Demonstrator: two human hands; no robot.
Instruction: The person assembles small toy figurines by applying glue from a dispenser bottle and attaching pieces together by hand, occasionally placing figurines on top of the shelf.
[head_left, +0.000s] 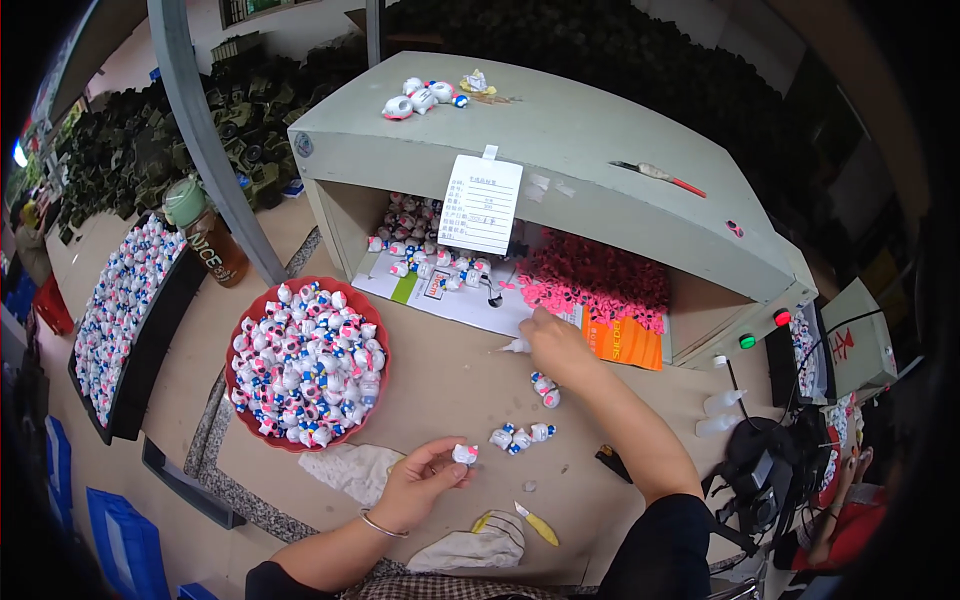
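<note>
My left hand, low in the middle, pinches a small white and pink figurine between thumb and fingers. Farther off, my right hand is closed at the front of the shelf opening. A small white squeeze bottle with a thin tip sticks out to the left from under its fingers. The fingertips are beside a heap of small pink pieces on an orange sheet. Several finished-looking figurines in white and blue lie between my hands; a couple more figurines lie under my right forearm.
At left are a red bowl heaped with figurines and a black tray of more. A grey-green shelf box spans the back. A yellow-handled knife and cloths lie near me. Clear bottles stand at right.
</note>
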